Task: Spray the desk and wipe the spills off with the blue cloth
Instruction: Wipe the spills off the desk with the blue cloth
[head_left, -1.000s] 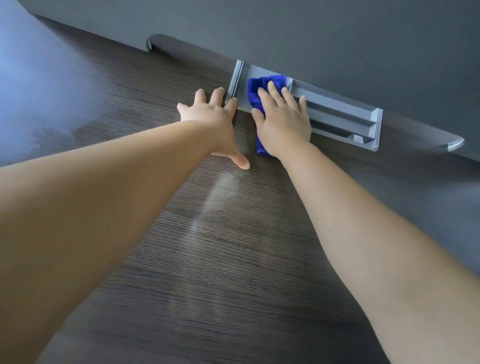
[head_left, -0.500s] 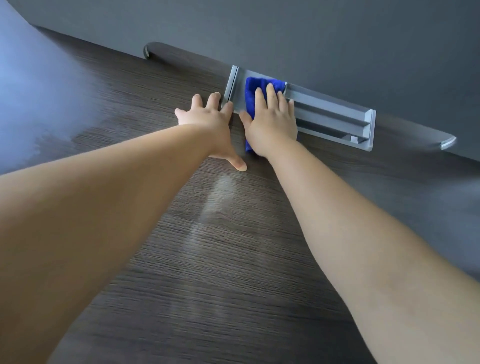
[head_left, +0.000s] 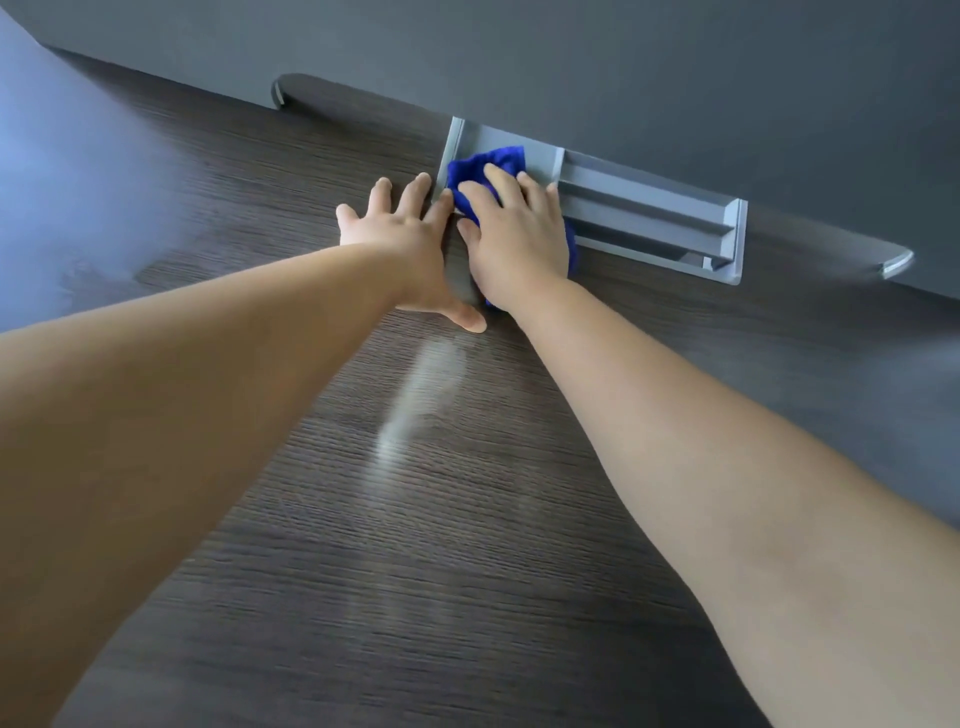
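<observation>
A blue cloth (head_left: 483, 167) lies bunched on the left end of a grey cable tray (head_left: 649, 218) at the far edge of the dark wood desk (head_left: 363, 519). My right hand (head_left: 514, 234) presses flat on the cloth with straight fingers and covers most of it. My left hand (head_left: 400, 239) rests flat on the desk just left of the tray, fingers spread, thumb pointing toward me. No spray bottle is in view.
A dark grey wall panel (head_left: 623, 62) rises right behind the tray. A pale streak (head_left: 415, 410) runs along the desk between my forearms. Light glare covers the desk's far left.
My right hand has slid the cloth a little to the left along the tray's left end. My left hand stays in the same spot on the desk.
</observation>
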